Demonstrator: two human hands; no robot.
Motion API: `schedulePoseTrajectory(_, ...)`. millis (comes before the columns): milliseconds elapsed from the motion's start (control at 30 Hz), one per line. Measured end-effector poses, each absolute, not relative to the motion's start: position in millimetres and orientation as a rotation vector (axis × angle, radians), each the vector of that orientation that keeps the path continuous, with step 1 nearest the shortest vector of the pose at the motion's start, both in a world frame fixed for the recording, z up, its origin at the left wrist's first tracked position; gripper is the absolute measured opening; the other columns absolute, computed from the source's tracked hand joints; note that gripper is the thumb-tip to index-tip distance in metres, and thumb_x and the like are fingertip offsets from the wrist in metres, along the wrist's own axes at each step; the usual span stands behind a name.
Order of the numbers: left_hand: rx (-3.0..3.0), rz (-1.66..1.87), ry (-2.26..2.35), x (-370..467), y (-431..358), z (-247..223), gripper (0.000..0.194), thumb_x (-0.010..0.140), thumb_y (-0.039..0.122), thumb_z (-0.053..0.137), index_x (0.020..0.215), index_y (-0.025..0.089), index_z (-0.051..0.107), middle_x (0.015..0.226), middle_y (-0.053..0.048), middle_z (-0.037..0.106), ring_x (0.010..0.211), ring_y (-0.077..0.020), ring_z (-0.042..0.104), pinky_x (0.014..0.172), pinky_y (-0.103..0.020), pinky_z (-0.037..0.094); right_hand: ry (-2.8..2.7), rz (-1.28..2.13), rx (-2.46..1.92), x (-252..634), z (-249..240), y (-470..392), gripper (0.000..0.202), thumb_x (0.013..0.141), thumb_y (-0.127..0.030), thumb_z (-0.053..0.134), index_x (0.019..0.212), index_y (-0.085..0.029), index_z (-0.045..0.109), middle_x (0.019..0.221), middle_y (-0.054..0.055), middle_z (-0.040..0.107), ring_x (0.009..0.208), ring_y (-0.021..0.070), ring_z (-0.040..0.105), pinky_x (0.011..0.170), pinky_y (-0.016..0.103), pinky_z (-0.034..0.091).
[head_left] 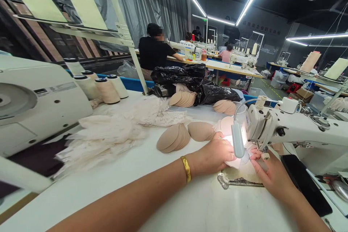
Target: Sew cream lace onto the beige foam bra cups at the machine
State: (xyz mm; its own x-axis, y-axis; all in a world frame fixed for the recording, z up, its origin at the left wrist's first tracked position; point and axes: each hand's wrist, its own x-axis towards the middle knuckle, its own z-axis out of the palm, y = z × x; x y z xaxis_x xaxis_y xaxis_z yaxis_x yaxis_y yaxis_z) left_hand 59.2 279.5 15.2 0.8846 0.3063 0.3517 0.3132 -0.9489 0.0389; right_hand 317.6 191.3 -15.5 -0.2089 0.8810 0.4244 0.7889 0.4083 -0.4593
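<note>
My left hand (217, 155), with a gold bracelet at the wrist, grips a pale fabric piece (233, 162) left of the needle area of a white sewing machine (293, 123). Strong lamp light washes out the piece, so its exact kind is unclear. My right hand (272, 174) lies just right of the presser foot, fingers stretched and thumb apart, the fingertips by the edge of the work. A grey lamp head (237, 139) hangs in front and hides part of the piece. Just beyond my left hand lie beige oval pads (174, 138) in fanned stacks, and another pad pile (201, 131).
Cream lace fabric (114, 134) is heaped on the left of the white table (152, 199). Thread cones (107, 90) stand behind it. Black plastic bags (190, 83) lie at the back. A dark phone (306, 185) rests right of my right hand. Co-workers (153, 50) sit farther off.
</note>
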Motion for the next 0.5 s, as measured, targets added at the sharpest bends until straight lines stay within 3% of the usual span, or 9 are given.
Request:
schedulePoseTrajectory(100,-2.983,-0.545,-0.507,57.9,276.3,15.8,0.015,0.092,0.009,0.062,0.087,0.021,0.068,0.087,-0.002,0.072,0.09,-0.0225,0.06,0.088,-0.041,0.031,-2.045,0.216,-1.417,317.6,-14.4,190.0,0.018,0.108,-0.036,0.048,0.114,-0.027,0.062,0.119,0.009,0.072,0.113,0.0314,0.068,0.09,0.048,0.058)
schedulePoseTrajectory(200,-2.944,-0.519,-0.475,55.8,270.9,16.3,0.014,0.09,0.01,0.064,0.081,0.02,0.065,0.082,-0.002,0.07,0.082,-0.0213,0.058,0.085,-0.042,0.03,-2.11,0.24,-1.428,316.2,-11.6,188.5,0.019,0.108,-0.033,0.047,0.117,-0.027,0.062,0.111,0.008,0.073,0.099,0.0289,0.069,0.081,0.043,0.057)
schedulePoseTrajectory(333,-2.936,-0.564,-0.383,54.7,259.7,13.6,0.022,0.096,0.015,0.062,0.075,0.019,0.059,0.08,0.001,0.068,0.074,-0.0181,0.053,0.087,-0.044,0.029,-2.302,0.322,-1.324,310.8,-5.3,186.0,0.021,0.109,-0.025,0.043,0.108,-0.028,0.063,0.093,0.003,0.07,0.085,0.0246,0.064,0.076,0.039,0.05)
schedulePoseTrajectory(500,-2.938,-0.605,-0.35,55.7,250.1,5.0,0.014,0.095,0.018,0.062,0.082,0.02,0.06,0.082,0.003,0.065,0.066,-0.0146,0.043,0.091,-0.047,0.029,-2.41,0.377,-1.248,305.5,-4.7,183.6,0.019,0.106,-0.017,0.048,0.1,-0.026,0.063,0.094,0.002,0.063,0.084,0.0212,0.06,0.079,0.037,0.048)
